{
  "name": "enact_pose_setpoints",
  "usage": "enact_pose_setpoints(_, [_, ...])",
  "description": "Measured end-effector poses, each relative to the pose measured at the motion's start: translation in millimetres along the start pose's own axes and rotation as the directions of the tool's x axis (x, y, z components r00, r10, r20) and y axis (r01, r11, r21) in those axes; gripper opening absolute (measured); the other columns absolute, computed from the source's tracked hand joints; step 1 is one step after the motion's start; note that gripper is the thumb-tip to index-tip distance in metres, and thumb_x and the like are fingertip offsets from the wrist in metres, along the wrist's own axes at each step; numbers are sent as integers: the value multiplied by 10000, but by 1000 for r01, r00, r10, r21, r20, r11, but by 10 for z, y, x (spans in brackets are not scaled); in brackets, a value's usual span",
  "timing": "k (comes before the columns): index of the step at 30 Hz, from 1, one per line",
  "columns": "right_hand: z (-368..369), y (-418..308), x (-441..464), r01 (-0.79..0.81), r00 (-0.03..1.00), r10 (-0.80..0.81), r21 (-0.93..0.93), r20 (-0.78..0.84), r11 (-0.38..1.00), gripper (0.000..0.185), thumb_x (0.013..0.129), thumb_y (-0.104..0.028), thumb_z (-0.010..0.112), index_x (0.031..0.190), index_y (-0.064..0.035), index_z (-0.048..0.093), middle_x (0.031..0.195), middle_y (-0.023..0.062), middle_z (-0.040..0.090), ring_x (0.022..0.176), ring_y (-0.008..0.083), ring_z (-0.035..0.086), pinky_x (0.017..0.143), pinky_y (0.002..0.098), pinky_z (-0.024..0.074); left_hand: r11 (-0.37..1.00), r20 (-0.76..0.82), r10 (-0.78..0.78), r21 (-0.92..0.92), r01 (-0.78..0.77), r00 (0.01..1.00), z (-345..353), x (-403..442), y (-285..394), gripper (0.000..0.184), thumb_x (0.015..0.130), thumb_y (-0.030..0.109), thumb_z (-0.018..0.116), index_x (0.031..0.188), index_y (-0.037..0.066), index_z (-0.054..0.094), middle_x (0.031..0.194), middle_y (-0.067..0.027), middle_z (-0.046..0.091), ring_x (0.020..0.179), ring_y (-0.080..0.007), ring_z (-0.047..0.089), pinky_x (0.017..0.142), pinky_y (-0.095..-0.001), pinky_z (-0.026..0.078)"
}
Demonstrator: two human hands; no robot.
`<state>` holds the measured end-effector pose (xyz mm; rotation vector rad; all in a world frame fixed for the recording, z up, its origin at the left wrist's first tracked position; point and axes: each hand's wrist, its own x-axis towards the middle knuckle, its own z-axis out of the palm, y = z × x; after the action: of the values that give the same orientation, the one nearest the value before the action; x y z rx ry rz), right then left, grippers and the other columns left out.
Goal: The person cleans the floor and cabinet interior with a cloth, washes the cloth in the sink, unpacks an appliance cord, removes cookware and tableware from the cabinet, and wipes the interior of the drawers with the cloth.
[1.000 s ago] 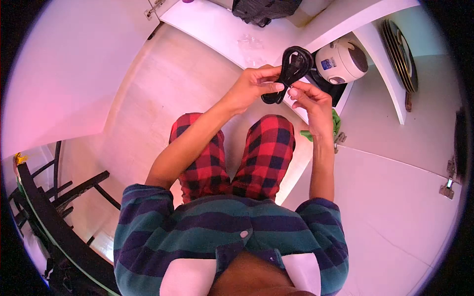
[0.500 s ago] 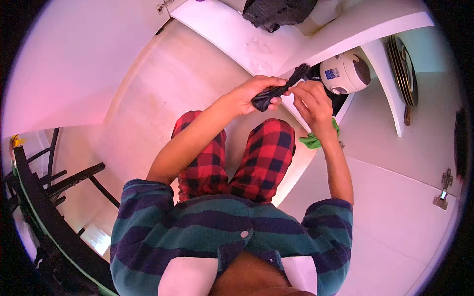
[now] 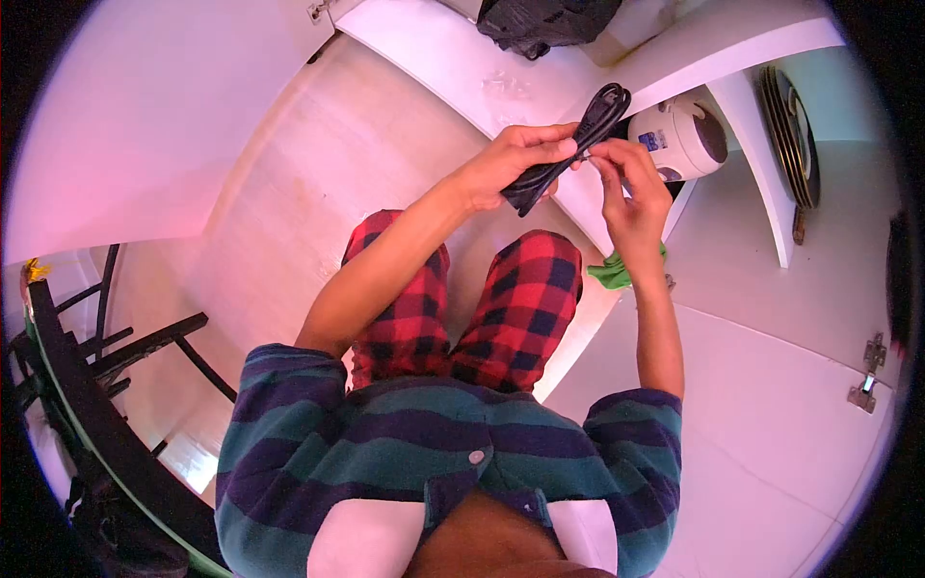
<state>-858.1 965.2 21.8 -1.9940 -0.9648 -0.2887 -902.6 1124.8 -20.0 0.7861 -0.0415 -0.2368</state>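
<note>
Cable [image 3: 599,116], black and coiled into a long, narrow bundle, is up in front of the person, above the floor [image 3: 385,125] and beyond the trousers [image 3: 525,289], with both hands at its middle. Its long axis runs aslant, from a lower end on the left, nearer the body, to a looped upper end on the right, which points towards the shelves and overlaps the side of the cooker [image 3: 670,140] in this view. The left hand [image 3: 506,164] grasps the bundle from the left, thumb across the near face at the narrow waist and fingers behind, so this is the hand that bears it. The right hand [image 3: 638,193] comes in from the other side, thumb and forefinger pinched together right at the waist, just beside the left thumb; the rest of its fingers are curled. Both hands are thus about equally near the waist, one on each side, and the bundle lies to the upper left of the right hand. Something small seems to be caught in that pinch, perhaps a tie or a stray end, but it is too small to tell. The strands lie side by side and look smooth and slightly glossy, fanning into a rounded loop at the top and bunching into a blunter lower end. A green cloth [image 3: 612,274] lies below the right hand, near its wrist.
</note>
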Motion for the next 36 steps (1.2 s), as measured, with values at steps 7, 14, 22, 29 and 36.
enact_pose_setpoints(7, [47,-190,96,-160,987,159,-109,-15,981,99,746,33,586,838,11,556,787,119,551,676,207,567,581,290,470,970,-10,153,194,-148,988,-32,13,21,491,836,196,566,1277,65,392,957,-14,565,699,-38,518,609,-173,437])
enact_pose_setpoints(14, [222,-263,-132,70,996,-77,-166,-38,984,125,719,24,617,830,4,561,798,113,561,670,212,574,564,281,462,878,-155,409,337,-340,899,32,50,-47,522,842,192,562,1294,34,354,1112,-11,517,925,-58,475,822,-196,385])
enact_pose_setpoints(22, [114,-156,-23,25,988,-59,-222,-145,975,106,708,3,644,792,-18,583,738,89,564,583,159,538,486,240,425,907,-163,391,234,-350,906,47,69,-46,487,859,197,538,1294,63,365,865,36,541,630,-10,461,547,-156,395])
enact_pose_setpoints(29, [85,-105,22,-491,840,534,546,91,679,113,769,-74,629,821,24,607,775,66,601,634,111,537,515,220,446,864,-191,461,321,-388,867,-4,67,-38,468,863,207,532,1290,85,381,842,40,527,644,-29,475,558,-162,400])
enact_pose_setpoints(36, [192,-197,46,-543,784,586,683,205,488,244,826,-184,561,938,29,608,831,89,598,726,129,565,550,261,501,906,-226,416,188,-380,881,31,40,-43,461,862,214,532,1286,100,391,851,28,537,593,-50,485,523,-181,409])
